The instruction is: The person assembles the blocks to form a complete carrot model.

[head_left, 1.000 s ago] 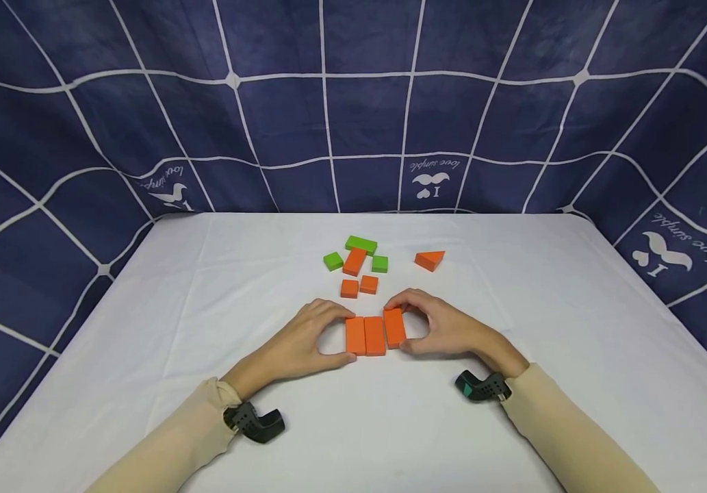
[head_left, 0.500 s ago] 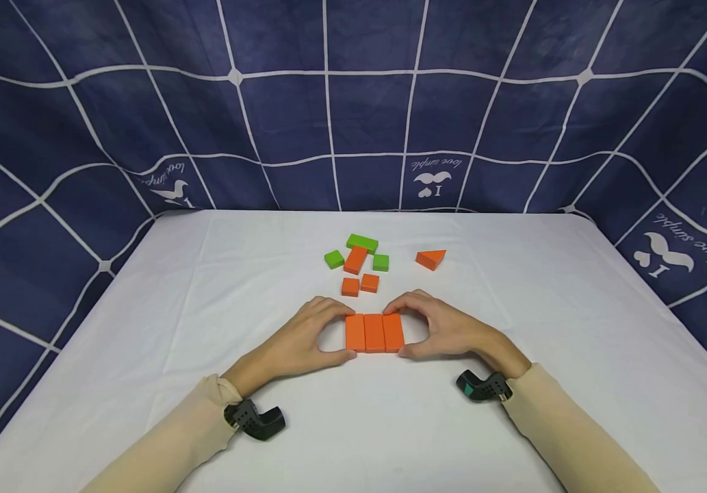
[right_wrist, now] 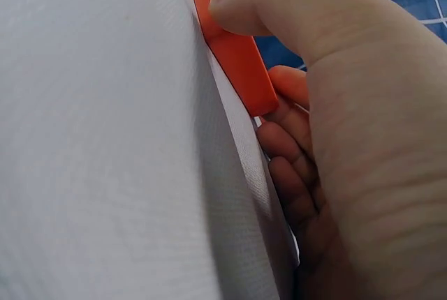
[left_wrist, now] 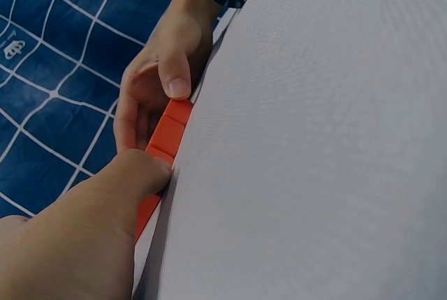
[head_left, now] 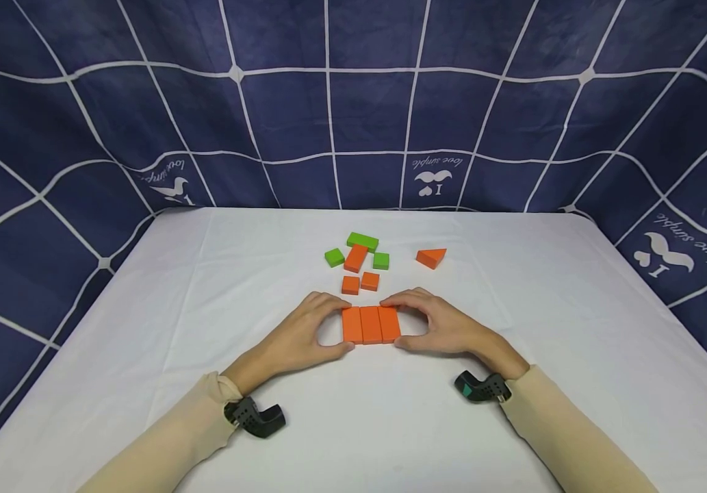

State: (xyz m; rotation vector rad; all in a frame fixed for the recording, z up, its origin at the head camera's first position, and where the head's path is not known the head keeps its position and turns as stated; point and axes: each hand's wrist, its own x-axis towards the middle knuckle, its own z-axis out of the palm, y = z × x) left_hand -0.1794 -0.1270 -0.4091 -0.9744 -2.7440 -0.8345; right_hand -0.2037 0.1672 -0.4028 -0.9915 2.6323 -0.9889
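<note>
Three orange rectangular blocks lie flat side by side on the white tabletop, long sides together, between the two hands in the head view. The left hand (head_left: 304, 335) pinches the left block (head_left: 352, 326), thumb at its near end and fingertips at its far end. In the same manner the right hand (head_left: 442, 323) grips the right block (head_left: 390, 324). Between them sits the middle block (head_left: 371, 326). The left wrist view shows the near ends of the orange blocks (left_wrist: 168, 135) in a row, and the right wrist view has the right hand's thumb against an orange block (right_wrist: 244, 70).
Just beyond are two small orange blocks (head_left: 350, 285). Farther back are an orange rectangular block (head_left: 356, 258), a long green block (head_left: 362, 242) and two small green blocks (head_left: 334, 257). An orange triangular block (head_left: 431, 258) lies to their right. A dark blue checked curtain (head_left: 365, 116) surrounds the table.
The right block, at first slightly tilted and apart, was pushed left against the middle one. Since then the row of three has slid a little away from the person and left, both hands with it.
</note>
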